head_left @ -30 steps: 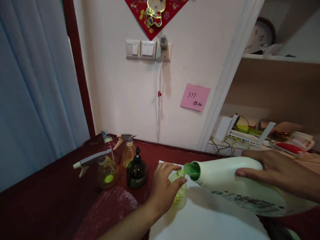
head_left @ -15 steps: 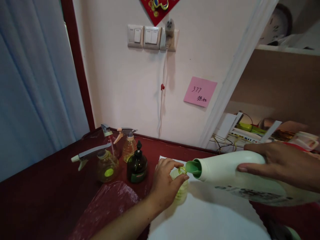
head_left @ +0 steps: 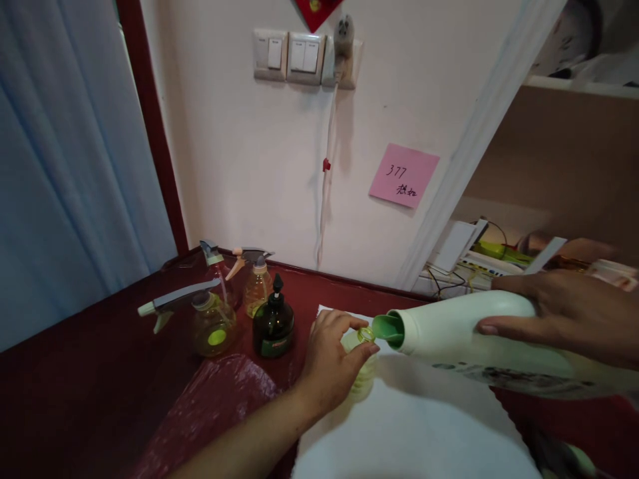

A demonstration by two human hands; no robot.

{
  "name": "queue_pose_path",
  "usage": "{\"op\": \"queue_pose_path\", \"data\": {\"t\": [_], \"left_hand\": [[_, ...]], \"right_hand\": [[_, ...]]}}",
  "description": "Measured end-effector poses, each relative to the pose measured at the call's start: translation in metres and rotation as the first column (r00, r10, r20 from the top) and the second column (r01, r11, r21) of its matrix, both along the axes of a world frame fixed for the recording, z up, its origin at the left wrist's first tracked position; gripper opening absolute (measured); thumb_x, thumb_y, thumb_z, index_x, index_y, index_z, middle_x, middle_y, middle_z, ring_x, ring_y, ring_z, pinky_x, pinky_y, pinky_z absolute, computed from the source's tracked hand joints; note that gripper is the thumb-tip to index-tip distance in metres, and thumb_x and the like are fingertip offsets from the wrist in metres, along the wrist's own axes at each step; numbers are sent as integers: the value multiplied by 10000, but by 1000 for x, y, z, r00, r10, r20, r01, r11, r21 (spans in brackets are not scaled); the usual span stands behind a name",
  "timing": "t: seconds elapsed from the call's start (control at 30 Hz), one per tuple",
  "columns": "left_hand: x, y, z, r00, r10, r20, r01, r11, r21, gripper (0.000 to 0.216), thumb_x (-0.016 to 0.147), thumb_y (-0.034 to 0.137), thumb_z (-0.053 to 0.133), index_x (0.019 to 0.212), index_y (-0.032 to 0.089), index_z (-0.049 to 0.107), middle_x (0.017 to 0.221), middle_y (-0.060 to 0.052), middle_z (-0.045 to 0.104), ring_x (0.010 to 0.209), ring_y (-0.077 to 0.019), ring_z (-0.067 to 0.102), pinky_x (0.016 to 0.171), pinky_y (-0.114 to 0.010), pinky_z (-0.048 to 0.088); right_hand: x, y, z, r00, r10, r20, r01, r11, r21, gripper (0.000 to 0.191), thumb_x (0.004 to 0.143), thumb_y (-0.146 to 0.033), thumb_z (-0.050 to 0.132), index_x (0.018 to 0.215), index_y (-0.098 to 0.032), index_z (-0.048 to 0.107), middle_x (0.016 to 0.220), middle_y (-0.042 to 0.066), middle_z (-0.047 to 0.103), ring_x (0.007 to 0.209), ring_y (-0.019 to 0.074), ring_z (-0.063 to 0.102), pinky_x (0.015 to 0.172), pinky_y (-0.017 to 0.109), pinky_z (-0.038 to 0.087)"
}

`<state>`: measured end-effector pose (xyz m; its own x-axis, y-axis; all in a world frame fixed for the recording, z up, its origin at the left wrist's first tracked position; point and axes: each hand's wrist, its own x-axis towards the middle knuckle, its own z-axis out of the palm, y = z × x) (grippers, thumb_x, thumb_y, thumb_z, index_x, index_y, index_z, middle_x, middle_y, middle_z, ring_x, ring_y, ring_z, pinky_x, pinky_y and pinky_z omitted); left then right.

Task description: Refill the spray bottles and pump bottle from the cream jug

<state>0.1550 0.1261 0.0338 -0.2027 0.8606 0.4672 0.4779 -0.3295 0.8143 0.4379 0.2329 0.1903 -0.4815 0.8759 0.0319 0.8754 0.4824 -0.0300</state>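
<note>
Curling round one green-spouted jug (head_left: 462,336), the right hand (head_left: 566,316) grips; the left hand (head_left: 329,362) pinches one yellowish bottle (head_left: 363,382); three trigger sprayers (head_left: 216,326), one pump dispenser (head_left: 273,327) stand nearby.

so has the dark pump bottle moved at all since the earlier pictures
No. The dark pump bottle keeps its place beside the stickered spray bottle on the red table; both slide up the picture together because the camera view shifts.

A blue curtain (head_left: 74,113) hangs at ten o'clock, a white wall (head_left: 249,166) with light switches (head_left: 304,56) stands at twelve, a shelf (head_left: 582,87) at two.
</note>
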Motion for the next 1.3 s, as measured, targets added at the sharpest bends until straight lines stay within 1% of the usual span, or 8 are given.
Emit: {"op": "queue_pose_path", "data": {"t": [0.17, 0.3, 0.47, 0.77, 0.87, 1.0, 1.17, 1.3], "left_hand": [[0, 0, -2, 1000, 0, -3, 0, 1000, -4, 202, 778, 211, 822, 961, 237, 739, 1005, -21, 719, 1015, -254, 583, 914, -400, 412], [1, 0, -3, 1000, 6, -14, -6, 1000, 9, 210, 778, 213, 827, 967, 237, 738, 994, -14, 718, 1007, -249, 579, 915, -396, 404], [1, 0, -4, 1000, 18, -18, -18, 1000, 13, 206, 774, 213, 828, 954, 234, 730, 985, -13, 712, 997, -247, 577, 897, -392, 406], [0, 1, -3, 1000, 15, -11, -15, 1000, 17, 208, 778, 217, 821, 965, 238, 734, 999, -20, 722, 1008, -255, 582, 910, -404, 409], [1, 1, -5, 1000, 11, -5, -10, 1000, 27, 211, 778, 220, 825, 968, 239, 735, 997, -17, 722, 1008, -254, 582, 911, -404, 409], [0, 1, -6, 1000, 15, 4, -15, 999, 39, 212, 769, 220, 836, 956, 235, 738, 986, -17, 722, 995, -254, 583, 915, -411, 408], [0, 2, -5, 1000, 13, -4, -12, 999, 44, 216, 771, 216, 839, 962, 226, 740, 989, -23, 723, 1001, -257, 580, 921, -420, 403], [0, 1, -5, 1000, 11, -1, -11, 999, 43, 207, 771, 215, 839, 951, 224, 736, 981, -21, 722, 997, -258, 579, 938, -434, 395]], "right_hand": [[-6, -2, 4, 999, 33, 18, -33, 999, 22, 589, 696, -845, 588, 724, -266, 696, 734, 66, 726, 676, 273, 665, 600, 381, 484], [-5, 2, 4, 997, 68, 44, -69, 997, 28, 559, 729, -825, 576, 751, -277, 683, 742, 44, 728, 684, 259, 663, 620, 382, 482], [-4, 3, 2, 997, 64, 45, -66, 998, 24, 489, 752, -762, 613, 770, -278, 683, 753, 35, 729, 692, 252, 665, 625, 371, 478], [-5, 3, 1, 999, 23, 25, -24, 999, 32, 579, 705, -835, 592, 743, -266, 691, 743, 60, 725, 692, 267, 666, 613, 385, 481], [-4, 2, 2, 999, 23, 47, -22, 1000, -9, 498, 732, -762, 615, 799, -276, 699, 777, 41, 741, 729, 277, 679, 643, 394, 497], [-5, -1, 6, 997, 33, 70, -29, 998, -61, 376, 757, -645, 638, 794, -272, 674, 794, 34, 743, 765, 292, 684, 666, 401, 496], [-5, -1, 7, 997, 13, 78, -9, 998, -61, 367, 744, -644, 638, 775, -278, 643, 789, 31, 739, 764, 292, 678, 665, 402, 496], [-1, 1, 4, 997, 24, 72, -20, 999, -51, 375, 748, -656, 632, 820, -291, 674, 815, 25, 754, 774, 291, 689, 677, 402, 517]]}}
